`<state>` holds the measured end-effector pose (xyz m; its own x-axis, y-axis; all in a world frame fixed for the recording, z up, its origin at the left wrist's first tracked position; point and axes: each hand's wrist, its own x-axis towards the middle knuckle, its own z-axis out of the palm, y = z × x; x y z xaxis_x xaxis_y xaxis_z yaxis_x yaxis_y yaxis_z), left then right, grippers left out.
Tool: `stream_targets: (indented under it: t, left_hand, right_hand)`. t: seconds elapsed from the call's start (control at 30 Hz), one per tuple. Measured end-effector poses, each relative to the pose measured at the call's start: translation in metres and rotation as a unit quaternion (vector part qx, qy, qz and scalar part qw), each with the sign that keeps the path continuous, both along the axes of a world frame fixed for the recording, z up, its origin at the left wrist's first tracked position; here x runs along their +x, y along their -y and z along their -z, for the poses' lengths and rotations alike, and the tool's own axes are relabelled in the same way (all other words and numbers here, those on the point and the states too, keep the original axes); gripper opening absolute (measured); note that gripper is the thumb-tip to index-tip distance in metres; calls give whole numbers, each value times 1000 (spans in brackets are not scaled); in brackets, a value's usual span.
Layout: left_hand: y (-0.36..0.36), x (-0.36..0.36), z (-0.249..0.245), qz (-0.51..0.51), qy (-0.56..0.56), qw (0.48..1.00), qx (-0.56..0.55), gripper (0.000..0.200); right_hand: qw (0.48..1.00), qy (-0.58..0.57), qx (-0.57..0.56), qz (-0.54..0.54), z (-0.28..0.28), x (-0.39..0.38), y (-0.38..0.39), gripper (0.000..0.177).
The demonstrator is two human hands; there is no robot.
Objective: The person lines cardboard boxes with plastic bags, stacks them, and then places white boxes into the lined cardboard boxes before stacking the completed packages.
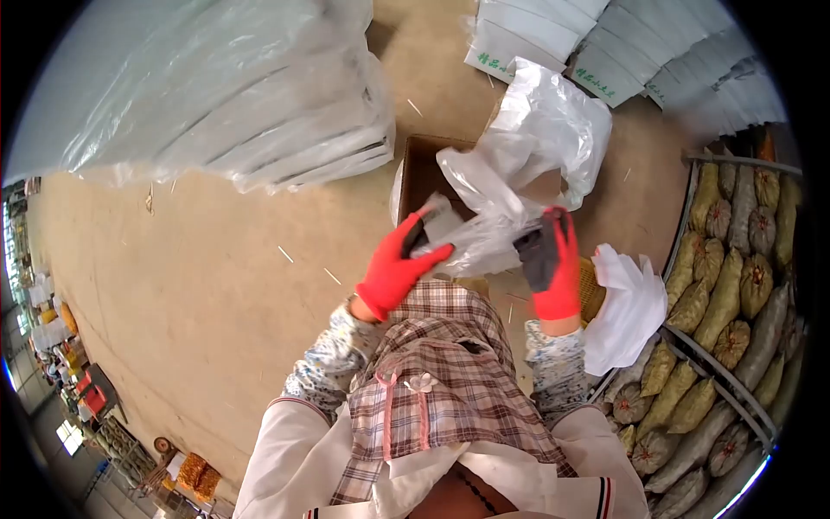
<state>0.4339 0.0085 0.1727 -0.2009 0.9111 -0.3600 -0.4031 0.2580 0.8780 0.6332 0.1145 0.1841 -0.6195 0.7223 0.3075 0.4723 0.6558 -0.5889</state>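
Observation:
A cardboard box stands open on the floor in front of me, with clear plastic sheeting spread over its right side and rising out of it. My left hand, in a red glove with a dark palm, has its thumb and fingers closed on the near left part of the plastic. My right hand, gloved the same way, is at the right end of the plastic, its fingers bent together around the edge. Between both hands the plastic is stretched and bunched.
Plastic-covered stacks stand at the upper left, white printed cartons at the upper right. Metal racks with filled net sacks line the right side. A white bag hangs over a yellow basket beside my right arm.

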Motion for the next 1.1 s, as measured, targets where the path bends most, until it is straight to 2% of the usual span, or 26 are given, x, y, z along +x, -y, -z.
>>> stream_targets:
  t: [0.03, 0.1, 0.13, 0.2, 0.23, 0.27, 0.3, 0.33, 0.37, 0.4, 0.43, 0.47, 0.5, 0.57, 0.63, 0.67, 0.7, 0.77, 0.83, 0.87, 0.9, 0.97, 1.0, 1.03, 1.07, 1.1]
  left_hand:
    - [11, -15, 18, 78, 92, 990, -74, 53]
    - [27, -13, 42, 25, 100, 993, 60, 42]
    - [41, -24, 58, -42, 116, 992, 28, 38]
    - [60, -66, 51, -155, 122, 980, -7, 23]
    - [60, -88, 29, -198, 113, 974, -11, 13]
    - [62, -101, 25, -224, 122, 967, -26, 13]
    - [62, -107, 21, -250, 130, 959, -40, 14]
    - [51, -98, 6, -207, -117, 967, -87, 17]
    - [43, -85, 1, -170, -179, 966, -81, 18]
    - [33, -65, -6, -75, -304, 949, -32, 20]
    - [29, -40, -5, -43, -385, 922, 13, 17]
    - [24, -19, -20, 36, -413, 909, 49, 20]
    - [21, -10, -38, 117, -356, 925, 70, 30]
    - [18, -33, -66, 154, -346, 925, 39, 41]
    - [16, -62, -76, 147, -376, 913, 53, 50]
    - [23, -71, -58, 184, -572, 797, 67, 60]
    - [29, -75, -42, 213, -647, 731, 42, 54]
    - [41, -92, -1, 262, -729, 631, -54, 44]
    - [53, -123, 23, 197, -769, 594, -134, 39]
    - [64, -136, 40, 135, -787, 588, -131, 33]
    - [75, -149, 64, 68, -802, 579, -130, 27]
    - [101, -183, 123, -6, -618, 758, -208, 33]
    - [88, -186, 128, -129, -473, 848, -203, 40]
    - [67, -180, 108, -130, -476, 847, -200, 40]
    - [47, -160, 66, -244, -312, 917, -46, 39]
    - [44, -137, 56, -297, -216, 930, 25, 40]
  right_hand:
    - [984, -59, -157, 66, 6, 4, 3, 34]
    - [934, -112, -312, 133, 20, 24, 5, 29]
    - [889, -195, -375, 177, 26, 46, -2, 25]
    - [766, -349, -480, 247, 50, 115, -34, 23]
    - [785, -296, -463, 287, 68, 162, -53, 25]
    - [890, 25, -327, 316, 84, 203, -68, 29]
    - [860, 401, -124, 291, 83, 212, -75, 35]
    - [858, 442, -31, 261, 58, 181, -74, 41]
    - [905, 360, -2, 228, 31, 134, -70, 48]
    - [977, 159, -73, 123, -34, 46, -63, 62]
    - [986, 129, -71, 73, -31, 27, -56, 63]
    - [992, 100, -70, 21, -28, 8, -50, 64]
    - [987, 99, -92, -92, -25, 5, -56, 64]
    - [935, 90, -129, -319, -16, -7, -69, 63]
    - [882, 84, -139, -442, -13, -18, -76, 63]
    - [891, 123, -146, -411, -20, -13, -66, 60]
    - [900, 163, -156, -374, -29, -1, -53, 57]
    - [909, 244, -160, -297, -47, 21, -41, 52]
    - [938, 284, -163, -109, -50, 40, -62, 48]
    - [947, 275, -159, 43, -48, 57, -85, 47]
    - [938, 309, -130, 91, -34, 82, -99, 47]
    - [893, 438, -101, 13, 5, 128, -112, 45]
    - [874, 477, -96, -12, 15, 140, -111, 45]
    - [952, 261, -160, 21, 9, 134, -121, 44]
    - [973, 37, -222, 52, 0, 133, -126, 43]
    - [962, -70, -254, 75, 6, 141, -125, 43]
